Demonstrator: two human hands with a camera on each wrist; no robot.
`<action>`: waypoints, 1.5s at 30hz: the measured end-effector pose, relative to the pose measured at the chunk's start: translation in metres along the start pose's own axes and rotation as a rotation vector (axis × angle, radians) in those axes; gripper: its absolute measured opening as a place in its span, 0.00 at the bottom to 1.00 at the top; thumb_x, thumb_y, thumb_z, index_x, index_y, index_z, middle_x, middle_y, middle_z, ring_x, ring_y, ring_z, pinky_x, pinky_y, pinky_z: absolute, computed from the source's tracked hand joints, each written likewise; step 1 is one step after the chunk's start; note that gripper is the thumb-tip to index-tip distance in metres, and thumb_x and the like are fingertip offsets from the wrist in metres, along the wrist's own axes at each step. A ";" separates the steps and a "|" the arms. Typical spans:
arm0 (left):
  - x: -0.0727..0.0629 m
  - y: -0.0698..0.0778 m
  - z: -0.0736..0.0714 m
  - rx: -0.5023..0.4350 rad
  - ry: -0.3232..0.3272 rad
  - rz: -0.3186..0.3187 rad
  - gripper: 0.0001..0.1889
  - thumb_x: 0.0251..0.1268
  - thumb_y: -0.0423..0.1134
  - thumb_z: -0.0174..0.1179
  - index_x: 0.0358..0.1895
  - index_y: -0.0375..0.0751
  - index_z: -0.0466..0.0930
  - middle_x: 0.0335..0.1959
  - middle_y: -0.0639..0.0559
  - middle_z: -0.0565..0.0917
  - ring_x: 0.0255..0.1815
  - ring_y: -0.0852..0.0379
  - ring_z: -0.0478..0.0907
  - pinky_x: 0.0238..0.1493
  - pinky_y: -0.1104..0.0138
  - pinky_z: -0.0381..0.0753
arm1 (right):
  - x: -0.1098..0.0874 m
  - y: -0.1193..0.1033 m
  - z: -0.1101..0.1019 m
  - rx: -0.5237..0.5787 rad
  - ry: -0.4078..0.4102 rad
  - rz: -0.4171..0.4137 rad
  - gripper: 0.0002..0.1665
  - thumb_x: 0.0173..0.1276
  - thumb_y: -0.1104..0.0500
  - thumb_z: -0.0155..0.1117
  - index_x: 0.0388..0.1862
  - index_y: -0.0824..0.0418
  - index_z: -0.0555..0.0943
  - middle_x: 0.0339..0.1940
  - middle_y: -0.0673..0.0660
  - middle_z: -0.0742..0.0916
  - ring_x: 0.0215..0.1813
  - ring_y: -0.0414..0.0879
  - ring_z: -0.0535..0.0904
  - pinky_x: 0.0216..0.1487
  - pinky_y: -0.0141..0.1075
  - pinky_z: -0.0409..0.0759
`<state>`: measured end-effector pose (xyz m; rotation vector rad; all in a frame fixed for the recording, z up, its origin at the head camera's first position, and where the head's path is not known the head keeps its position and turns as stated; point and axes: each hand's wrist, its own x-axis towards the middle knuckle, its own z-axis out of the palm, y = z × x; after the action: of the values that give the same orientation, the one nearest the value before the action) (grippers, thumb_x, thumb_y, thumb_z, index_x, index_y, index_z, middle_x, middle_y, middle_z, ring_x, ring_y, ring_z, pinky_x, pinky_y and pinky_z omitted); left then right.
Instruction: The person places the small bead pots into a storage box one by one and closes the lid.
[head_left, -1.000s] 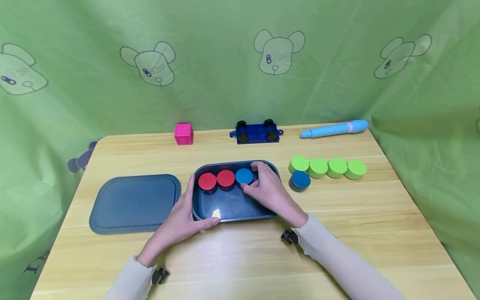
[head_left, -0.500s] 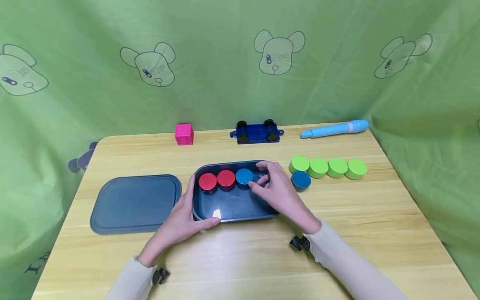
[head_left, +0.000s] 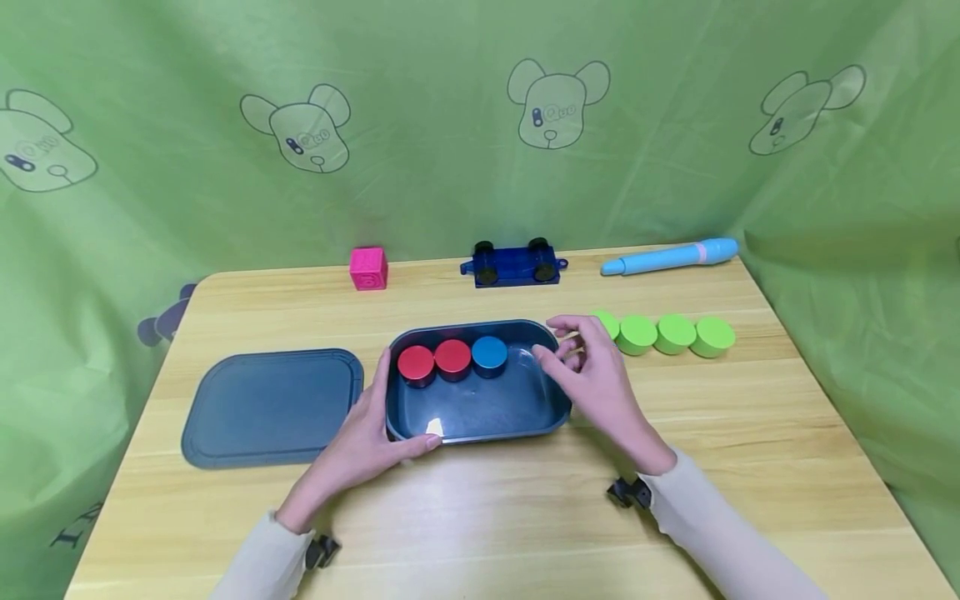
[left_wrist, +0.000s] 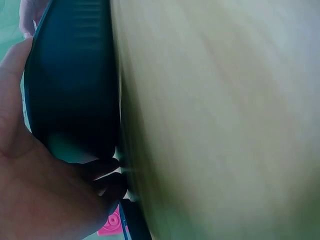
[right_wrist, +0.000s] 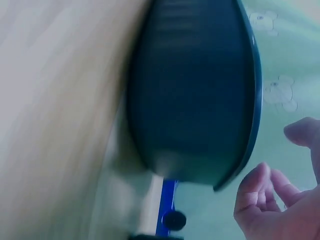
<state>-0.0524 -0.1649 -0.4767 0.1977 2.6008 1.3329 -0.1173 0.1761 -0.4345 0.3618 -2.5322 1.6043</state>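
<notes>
A dark blue plastic box [head_left: 480, 412], lidless, stands mid-table. Inside, along its far side, two red discs [head_left: 416, 364] and a blue disc [head_left: 489, 356] form a row from the left. My left hand [head_left: 367, 442] grips the box's near left corner, thumb on the front rim and fingers along the left end. In the left wrist view, the fingers wrap round the box's dark wall [left_wrist: 72, 85]. My right hand [head_left: 603, 383] hovers at the right rim with fingers loosely bent and nothing between them. It covers the spot where a dark blue disc stood and partly hides the leftmost green disc [head_left: 607, 323].
A flat dark blue lid [head_left: 273, 408] lies left of the box. More green discs [head_left: 675, 335] line up at the right. Along the back edge are a pink cube [head_left: 368, 268], a blue wheeled toy base [head_left: 516, 267] and a light blue pen-shaped object [head_left: 670, 257].
My right hand has let go of the blue disc inside the box and moved right, past the right rim. The left hand and the box have stayed put.
</notes>
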 end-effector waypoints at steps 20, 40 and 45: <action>0.000 0.000 0.000 0.008 -0.005 -0.005 0.72 0.58 0.69 0.78 0.91 0.65 0.27 0.90 0.42 0.50 0.86 0.31 0.51 0.71 0.25 0.64 | -0.019 0.047 -0.048 -0.270 0.082 0.168 0.37 0.75 0.44 0.77 0.68 0.69 0.78 0.49 0.64 0.74 0.46 0.52 0.70 0.42 0.34 0.71; 0.001 -0.001 0.000 0.008 0.000 0.015 0.72 0.58 0.68 0.79 0.91 0.63 0.28 0.89 0.41 0.52 0.86 0.31 0.52 0.72 0.26 0.64 | -0.013 0.073 -0.060 -0.301 -0.104 0.210 0.40 0.71 0.55 0.81 0.69 0.76 0.73 0.48 0.64 0.74 0.45 0.53 0.70 0.43 0.34 0.68; 0.001 -0.001 0.000 0.005 0.002 0.021 0.72 0.58 0.67 0.79 0.91 0.63 0.28 0.89 0.41 0.53 0.86 0.31 0.52 0.72 0.26 0.63 | -0.013 0.074 -0.060 -0.308 -0.100 0.197 0.38 0.71 0.54 0.81 0.68 0.73 0.75 0.47 0.64 0.75 0.45 0.53 0.70 0.43 0.35 0.67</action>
<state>-0.0534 -0.1652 -0.4781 0.2252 2.6116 1.3341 -0.1255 0.2619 -0.4763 0.1668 -2.9120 1.2466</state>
